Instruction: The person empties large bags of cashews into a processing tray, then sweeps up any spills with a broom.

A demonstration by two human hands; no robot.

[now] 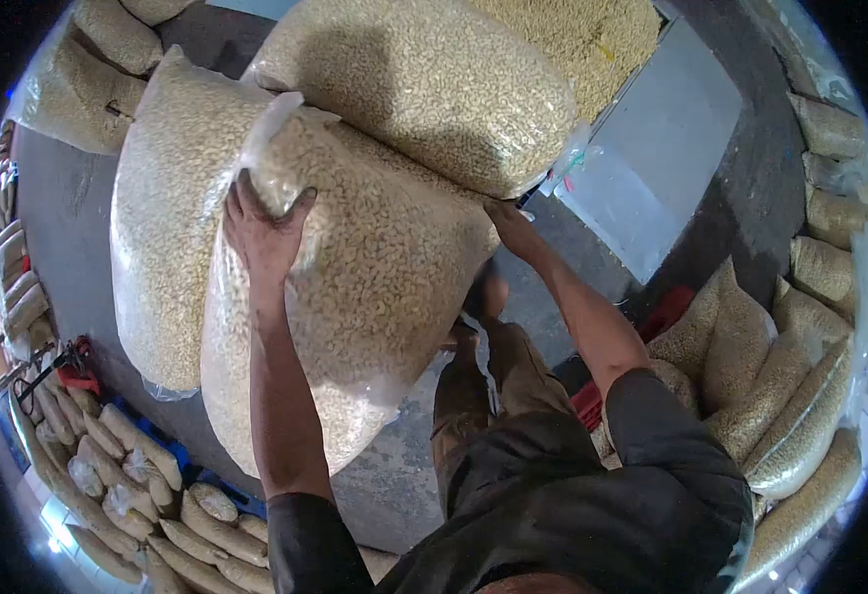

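Observation:
A large clear plastic bag of cashew nuts [374, 257] stands in front of me, leaning slightly. My left hand [263, 233] grips its upper left corner, thumb and fingers on either side of a bulge of plastic. At its right corner, my right hand [515, 230] has its fingers closed on the bag edge; the fingertips are partly hidden. A second full bag [171, 228] touches it on the left. Behind lies another big bag [434, 89], tilted on its side. Loose cashews [592, 40] are heaped beyond it.
A grey metal sheet [666, 129] lies at the upper right. Filled sacks [751, 376] line the right side, and smaller bags [137, 475] sit on a blue pallet [171, 445] at lower left. More sacks [87, 89] stand at upper left. My feet are close to the bag.

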